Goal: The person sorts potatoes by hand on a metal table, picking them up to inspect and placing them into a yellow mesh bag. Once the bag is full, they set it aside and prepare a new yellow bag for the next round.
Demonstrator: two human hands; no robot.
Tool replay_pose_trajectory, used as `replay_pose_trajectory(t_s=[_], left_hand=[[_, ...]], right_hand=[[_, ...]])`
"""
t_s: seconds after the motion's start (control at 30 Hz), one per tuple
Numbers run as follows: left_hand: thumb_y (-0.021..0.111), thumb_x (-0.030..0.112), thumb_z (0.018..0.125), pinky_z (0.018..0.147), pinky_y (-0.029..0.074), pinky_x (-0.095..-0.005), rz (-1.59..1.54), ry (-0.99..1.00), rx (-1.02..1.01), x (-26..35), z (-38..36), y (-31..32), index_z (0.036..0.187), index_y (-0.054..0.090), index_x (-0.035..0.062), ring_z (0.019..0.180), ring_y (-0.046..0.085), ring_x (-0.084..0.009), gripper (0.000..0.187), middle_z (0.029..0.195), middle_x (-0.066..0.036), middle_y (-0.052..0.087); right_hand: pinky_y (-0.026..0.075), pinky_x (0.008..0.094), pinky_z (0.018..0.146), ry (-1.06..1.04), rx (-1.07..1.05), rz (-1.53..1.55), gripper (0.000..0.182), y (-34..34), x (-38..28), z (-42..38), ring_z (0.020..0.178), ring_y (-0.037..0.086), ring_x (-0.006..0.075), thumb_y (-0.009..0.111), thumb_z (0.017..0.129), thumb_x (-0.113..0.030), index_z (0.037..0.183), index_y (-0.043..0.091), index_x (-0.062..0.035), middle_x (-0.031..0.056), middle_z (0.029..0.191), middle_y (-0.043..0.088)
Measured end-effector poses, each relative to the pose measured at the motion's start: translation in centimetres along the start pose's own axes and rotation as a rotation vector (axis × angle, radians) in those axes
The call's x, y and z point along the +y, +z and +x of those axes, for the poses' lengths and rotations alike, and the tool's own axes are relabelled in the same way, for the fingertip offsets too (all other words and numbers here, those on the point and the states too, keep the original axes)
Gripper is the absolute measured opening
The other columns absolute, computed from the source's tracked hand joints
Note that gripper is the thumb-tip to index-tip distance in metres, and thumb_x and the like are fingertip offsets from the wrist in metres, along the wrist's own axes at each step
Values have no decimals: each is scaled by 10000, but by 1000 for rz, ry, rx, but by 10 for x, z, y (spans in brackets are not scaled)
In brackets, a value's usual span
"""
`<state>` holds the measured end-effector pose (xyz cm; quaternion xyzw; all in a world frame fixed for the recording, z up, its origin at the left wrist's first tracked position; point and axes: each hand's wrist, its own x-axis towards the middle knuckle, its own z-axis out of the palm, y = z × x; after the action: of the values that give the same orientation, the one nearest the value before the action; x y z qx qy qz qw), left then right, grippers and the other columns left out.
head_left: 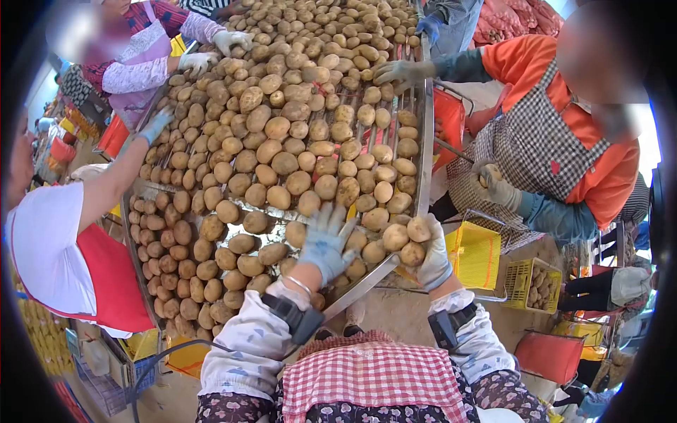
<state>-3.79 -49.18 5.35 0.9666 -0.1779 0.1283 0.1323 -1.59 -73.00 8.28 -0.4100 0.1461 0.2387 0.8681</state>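
My left hand point(326, 243), in a pale glove, lies palm down with its fingers spread over the potatoes point(278, 197) near the front of the sorting table. At the table's right corner, my gloved right hand point(434, 257) is curled around potatoes point(418, 229). One more potato point(412, 254) shows against its palm, and another potato point(395, 237) lies close beside its fingers. How many it truly grips is partly hidden. Beneath the potatoes, slatted metal rollers and a shiny metal sheet show in places.
A metal rail point(426, 141) edges the table's right side. Co-workers stand around it, their gloved hands among the potatoes; one at right holds a potato point(486, 173). A yellow basket point(474, 255), a yellow crate point(534, 285) of potatoes and a red container point(550, 356) stand at right.
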Motion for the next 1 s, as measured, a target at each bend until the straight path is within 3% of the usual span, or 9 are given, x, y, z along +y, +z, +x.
replay_pose_trajectory(t_s=[0.2,0.3,0.33,0.4,0.6,0.77,0.87,0.93,1.0], left_hand=[[559,296,879,939,463,-426,-360,-134,-285,-1,20,-11,1336,487,122,1124,559,-337,494,1343,-180,495],[549,202,870,853,504,-434,-130,-47,-263,11,69,10,1319,496,146,1016,609,-332,455,1350,-156,488],[550,169,860,851,503,-437,17,-17,-316,17,81,11,1316,499,158,1019,607,-333,459,1359,-143,480],[543,113,838,867,496,-439,46,-48,-469,21,87,4,1335,488,181,1051,593,-321,505,1365,-126,465],[566,109,829,773,499,-386,285,88,-512,17,93,-8,1311,500,201,1008,602,-245,495,1196,-91,527],[560,162,855,658,497,-397,358,-10,-353,12,122,38,1104,554,155,872,642,-247,248,1017,-85,588],[588,180,824,691,500,-422,304,97,-484,4,109,30,1136,545,150,932,631,-258,316,1050,-104,588],[600,204,797,773,509,-480,40,-103,-609,4,104,16,1251,506,151,969,631,-316,467,1123,-153,583],[597,194,808,841,491,-493,-72,-159,-467,6,117,15,1354,439,204,1032,607,-326,569,1190,-154,551]], right_hand=[[577,447,627,122,-60,331,784,-19,-28,-49,993,613,424,484,817,-715,1277,479,-79,191,1122,588],[438,629,963,36,-116,304,816,-34,-24,-59,1098,553,487,568,793,-683,1264,479,-22,252,1276,511],[438,629,963,30,-112,304,816,-34,-22,-61,1098,553,487,568,793,-683,1264,479,-22,252,1276,511],[561,431,615,92,-84,279,897,-34,-18,-67,1069,578,420,504,799,-725,1357,378,-34,242,1287,512],[576,426,668,138,-68,345,838,-52,-26,-81,1127,550,446,481,823,-710,1345,412,-58,248,1326,484],[581,434,649,167,24,439,766,-61,-43,-86,1094,563,473,475,842,-687,1296,471,-69,249,1295,508],[576,455,650,201,24,397,734,-79,-38,-93,1064,594,428,475,850,-676,1258,509,-67,220,1255,545],[569,472,662,350,66,367,713,-98,-27,-101,1022,623,360,489,851,-664,1233,531,-64,176,1207,582],[561,494,677,377,96,414,690,-109,-18,-104,982,636,315,507,851,-651,1208,542,-61,143,1158,604]])
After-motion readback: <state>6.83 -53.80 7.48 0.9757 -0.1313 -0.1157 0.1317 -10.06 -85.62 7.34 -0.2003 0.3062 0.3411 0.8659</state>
